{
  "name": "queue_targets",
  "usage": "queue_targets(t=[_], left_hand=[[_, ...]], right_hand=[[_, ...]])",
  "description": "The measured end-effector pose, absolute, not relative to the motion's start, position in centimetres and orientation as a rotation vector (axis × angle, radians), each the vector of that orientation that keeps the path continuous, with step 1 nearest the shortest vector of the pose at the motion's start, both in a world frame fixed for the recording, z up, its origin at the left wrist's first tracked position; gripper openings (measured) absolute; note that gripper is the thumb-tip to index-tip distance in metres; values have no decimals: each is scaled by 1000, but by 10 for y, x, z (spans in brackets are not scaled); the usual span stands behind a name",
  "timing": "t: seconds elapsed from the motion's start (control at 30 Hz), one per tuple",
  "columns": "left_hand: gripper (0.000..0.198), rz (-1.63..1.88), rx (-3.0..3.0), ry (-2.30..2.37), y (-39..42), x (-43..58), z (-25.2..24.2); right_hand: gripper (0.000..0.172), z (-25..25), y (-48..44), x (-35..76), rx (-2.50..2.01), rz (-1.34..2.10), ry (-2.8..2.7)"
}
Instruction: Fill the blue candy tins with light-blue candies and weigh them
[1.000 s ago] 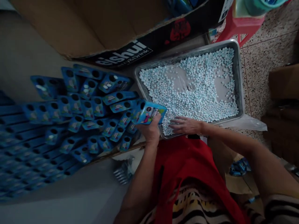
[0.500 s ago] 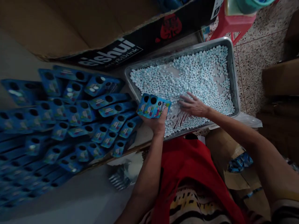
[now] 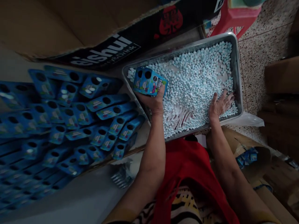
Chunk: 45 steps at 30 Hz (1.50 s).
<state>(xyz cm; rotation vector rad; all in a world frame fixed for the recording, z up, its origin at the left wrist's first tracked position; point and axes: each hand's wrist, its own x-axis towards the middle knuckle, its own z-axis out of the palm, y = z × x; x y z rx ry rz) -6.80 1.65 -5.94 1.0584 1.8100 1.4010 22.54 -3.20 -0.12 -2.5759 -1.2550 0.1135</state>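
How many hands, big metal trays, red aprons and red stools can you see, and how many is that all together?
Hands: 2, one left hand and one right hand
Big metal tray: 1
Red apron: 1
Red stool: 1
Total: 5

The table [image 3: 143,133] bears blue packs [image 3: 70,117], a metal tray [image 3: 239,77] and a carton [image 3: 147,35].

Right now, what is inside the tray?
Pale blue pellets, spread unevenly across the tray. What lies beneath the left hand, its blue packs and the right hand is hidden.
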Motion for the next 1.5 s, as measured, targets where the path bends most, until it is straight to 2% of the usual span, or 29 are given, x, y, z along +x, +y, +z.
queue_targets(t=[0.1,0.27,0.37,0.5,0.63,0.77,0.83,1.0,1.13,1.3,1.5], left_hand=[[113,1538,971,1892,25,-54,-63],[111,1446,891,1559,30,-11,-52],[100,1472,776,1493,26,21,-41],[83,1501,540,1411,18,61,-16],[75,1368,555,1253,10,77,23],[63,1277,807,1248,7,43,60],[64,1277,946,1359,6,9,69],[93,1171,1267,1526,2,-64,54],[87,997,1589,1449,-1,-75,35],[79,1063,1585,1386,-4,-68,29],[73,1067,1622,1274,-3,-77,32]], right_hand=[[65,-1,-14,202,-2482,159,-1281],[59,8,1,163,-2213,444,-1380],[57,11,7,138,-2059,601,-1303],[60,15,12,119,-1900,758,-992],[65,23,16,117,-1643,1059,-484],[66,29,18,123,-1439,1326,-117],[62,31,17,128,-1398,1401,-40],[39,41,6,142,-1099,1461,18],[36,74,5,141,-1099,1481,-34],[42,126,15,122,-1217,1425,-226],[35,147,23,103,-1059,1439,-342]])
